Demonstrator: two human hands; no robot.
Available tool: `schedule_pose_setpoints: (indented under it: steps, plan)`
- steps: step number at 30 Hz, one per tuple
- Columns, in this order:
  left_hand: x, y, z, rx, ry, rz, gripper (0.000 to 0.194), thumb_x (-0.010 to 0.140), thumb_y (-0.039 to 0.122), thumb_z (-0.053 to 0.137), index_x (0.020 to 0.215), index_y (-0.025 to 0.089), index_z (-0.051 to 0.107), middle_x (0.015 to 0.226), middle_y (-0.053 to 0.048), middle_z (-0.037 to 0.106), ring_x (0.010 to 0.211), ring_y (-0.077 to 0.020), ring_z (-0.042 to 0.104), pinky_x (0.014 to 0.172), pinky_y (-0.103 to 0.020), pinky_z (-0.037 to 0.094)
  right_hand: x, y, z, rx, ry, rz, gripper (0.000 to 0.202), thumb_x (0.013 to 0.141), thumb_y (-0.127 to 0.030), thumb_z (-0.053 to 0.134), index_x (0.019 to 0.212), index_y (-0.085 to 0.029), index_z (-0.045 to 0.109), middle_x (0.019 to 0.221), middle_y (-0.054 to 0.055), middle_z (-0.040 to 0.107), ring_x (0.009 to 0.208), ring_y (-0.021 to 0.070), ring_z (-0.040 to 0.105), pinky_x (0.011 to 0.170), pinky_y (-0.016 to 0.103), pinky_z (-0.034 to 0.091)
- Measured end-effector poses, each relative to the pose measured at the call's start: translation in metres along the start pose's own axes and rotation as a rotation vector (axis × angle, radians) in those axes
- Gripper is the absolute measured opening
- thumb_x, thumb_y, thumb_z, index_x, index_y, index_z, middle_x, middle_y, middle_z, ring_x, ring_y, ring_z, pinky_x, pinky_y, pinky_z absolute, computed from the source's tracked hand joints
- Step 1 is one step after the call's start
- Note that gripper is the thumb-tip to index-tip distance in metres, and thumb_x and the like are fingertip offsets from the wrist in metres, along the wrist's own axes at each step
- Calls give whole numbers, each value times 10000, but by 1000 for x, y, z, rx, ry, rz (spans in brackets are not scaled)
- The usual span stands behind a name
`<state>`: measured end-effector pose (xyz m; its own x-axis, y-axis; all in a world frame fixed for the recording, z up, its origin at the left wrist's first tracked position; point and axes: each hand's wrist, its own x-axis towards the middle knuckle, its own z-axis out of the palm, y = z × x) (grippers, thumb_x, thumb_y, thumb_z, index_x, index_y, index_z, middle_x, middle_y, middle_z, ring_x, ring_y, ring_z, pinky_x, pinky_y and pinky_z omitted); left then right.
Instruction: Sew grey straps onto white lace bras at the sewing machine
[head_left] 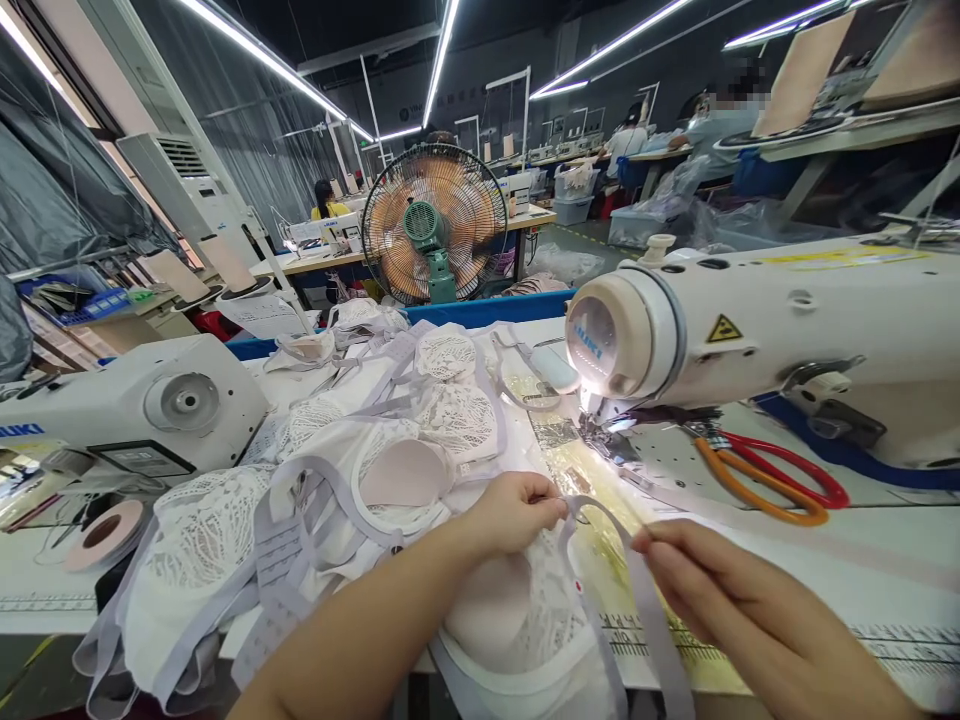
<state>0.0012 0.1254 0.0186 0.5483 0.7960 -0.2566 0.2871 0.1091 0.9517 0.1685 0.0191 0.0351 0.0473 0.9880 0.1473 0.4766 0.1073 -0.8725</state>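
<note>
My left hand (pixel 514 515) pinches one end of a lilac-grey bra strap (pixel 652 610), close to a small ring. On the strap's other side, my right hand (pixel 739 605) grips it between thumb and fingers, and the strap arches between the two hands, then hangs down. Beneath my left forearm lies a white lace bra (pixel 525 620) with padded cups, at the table's front edge. More white lace bras (pixel 405 470) with lilac edging are heaped to the left. The sewing machine (pixel 645 330) stands just beyond my right hand, its needle area lit.
Scissors (pixel 765 480) with orange and red handles lie beside the machine. Another sewing machine (pixel 142 400) and a tape roll (pixel 105 535) are at left. A ruler (pixel 645 640) runs along the front edge. A large fan (pixel 431 225) and other people stand beyond.
</note>
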Motion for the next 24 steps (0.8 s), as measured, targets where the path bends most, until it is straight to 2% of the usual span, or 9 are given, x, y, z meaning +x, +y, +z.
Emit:
schedule_pose_setpoints:
  steps: [2, 4, 9, 15, 21, 24]
  plan:
    - [-2, 2, 1, -28, -37, 16, 110, 724, 227, 535, 653, 142, 542, 579, 30, 492, 535, -77, 392, 523, -208, 292, 10, -2, 5, -132, -78, -48, 251, 855, -448, 429, 798, -240, 558, 674, -2, 614, 605, 156, 575, 544, 255, 479]
    - [-4, 2, 2, -34, -71, 39, 104, 718, 231, 545, 664, 143, 541, 581, 33, 478, 546, -79, 391, 532, -211, 294, 20, 2, 12, -204, -69, -74, 230, 860, -418, 417, 815, -237, 552, 742, 14, 625, 676, 171, 579, 600, 280, 476]
    - [-5, 0, 1, 3, -137, 107, 127, 717, 238, 553, 639, 149, 507, 580, 44, 430, 552, -77, 366, 531, -215, 282, 33, 10, 24, -317, -63, -110, 232, 866, -375, 384, 704, -235, 473, 650, 4, 559, 585, 159, 525, 528, 277, 419]
    - [-6, 0, 0, 46, -148, 130, 135, 733, 247, 551, 646, 148, 519, 580, 43, 423, 563, -83, 381, 544, -219, 298, 35, 3, 22, -298, -58, -140, 269, 859, -380, 334, 626, -249, 368, 559, -16, 494, 502, 147, 475, 468, 266, 369]
    - [-3, 3, 0, 5, -39, 38, 86, 734, 202, 532, 672, 142, 535, 567, 45, 435, 539, -81, 365, 523, -216, 275, 17, -1, 13, -30, -65, -15, 311, 924, -417, 303, 674, -245, 374, 522, -49, 452, 493, 127, 446, 492, 249, 378]
    - [-3, 5, 0, -25, -48, 6, 101, 736, 211, 539, 662, 143, 528, 564, 45, 444, 537, -81, 369, 527, -215, 277, 16, 2, 10, -99, -50, 3, 304, 914, -406, 327, 668, -243, 399, 528, -44, 466, 494, 128, 458, 492, 252, 380]
